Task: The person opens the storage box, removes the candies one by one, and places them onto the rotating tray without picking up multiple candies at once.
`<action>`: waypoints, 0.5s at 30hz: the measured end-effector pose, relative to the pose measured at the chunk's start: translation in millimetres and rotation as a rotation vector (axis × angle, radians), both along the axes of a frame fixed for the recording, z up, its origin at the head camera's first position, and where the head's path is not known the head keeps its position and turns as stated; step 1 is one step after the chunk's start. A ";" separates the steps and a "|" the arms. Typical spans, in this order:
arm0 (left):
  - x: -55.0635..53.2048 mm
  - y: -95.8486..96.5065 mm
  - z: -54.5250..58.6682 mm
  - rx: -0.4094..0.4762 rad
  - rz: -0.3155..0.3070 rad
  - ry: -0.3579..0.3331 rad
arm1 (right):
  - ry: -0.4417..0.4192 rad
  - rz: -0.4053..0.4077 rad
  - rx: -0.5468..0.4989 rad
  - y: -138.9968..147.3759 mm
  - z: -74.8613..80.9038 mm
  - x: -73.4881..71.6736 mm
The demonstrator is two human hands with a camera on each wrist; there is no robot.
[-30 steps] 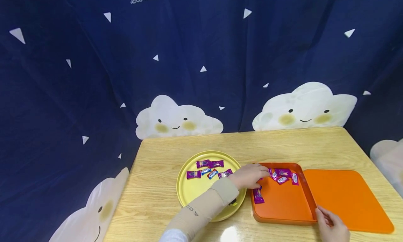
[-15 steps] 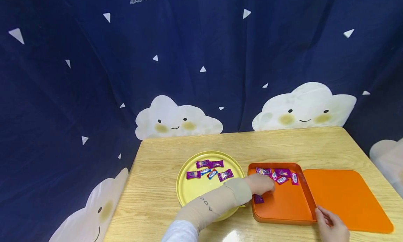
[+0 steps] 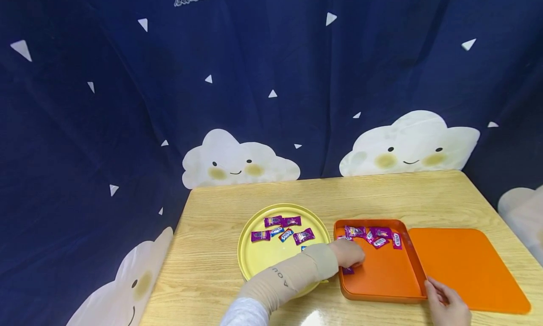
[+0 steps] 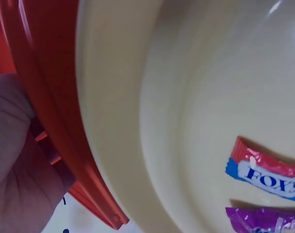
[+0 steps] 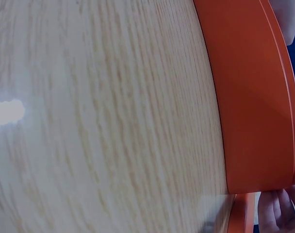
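Left hand (image 3: 349,254), its hold impossible to tell, dips among shiny purple and pink candies (image 3: 381,232) in an orange tray (image 3: 383,276), a sleeve (image 3: 292,275) blocking part of a yellow tray (image 3: 259,260); most lie just beyond. Right hand (image 3: 447,305) pinches the orange tray's corner. Left wrist: FOX'S candy (image 4: 271,177) beside a purple wrapper (image 4: 264,221). Right wrist: orange wall on bench (image 5: 113,121).

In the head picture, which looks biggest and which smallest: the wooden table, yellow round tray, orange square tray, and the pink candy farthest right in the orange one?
1. wooden table
2. yellow round tray and orange square tray: too alike to rank
3. pink candy
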State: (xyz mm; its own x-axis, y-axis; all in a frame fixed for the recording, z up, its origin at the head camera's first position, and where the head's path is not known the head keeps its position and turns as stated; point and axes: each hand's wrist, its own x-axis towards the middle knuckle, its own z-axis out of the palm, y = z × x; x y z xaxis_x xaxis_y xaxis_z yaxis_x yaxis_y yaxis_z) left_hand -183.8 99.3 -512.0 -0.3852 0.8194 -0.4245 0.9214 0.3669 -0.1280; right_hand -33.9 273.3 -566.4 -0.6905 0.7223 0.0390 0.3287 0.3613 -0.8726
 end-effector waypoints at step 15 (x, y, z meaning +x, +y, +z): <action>-0.4 -0.3 -7.2 0.013 -0.006 0.009 | 0.007 -0.011 0.010 -0.9 -1.2 -0.4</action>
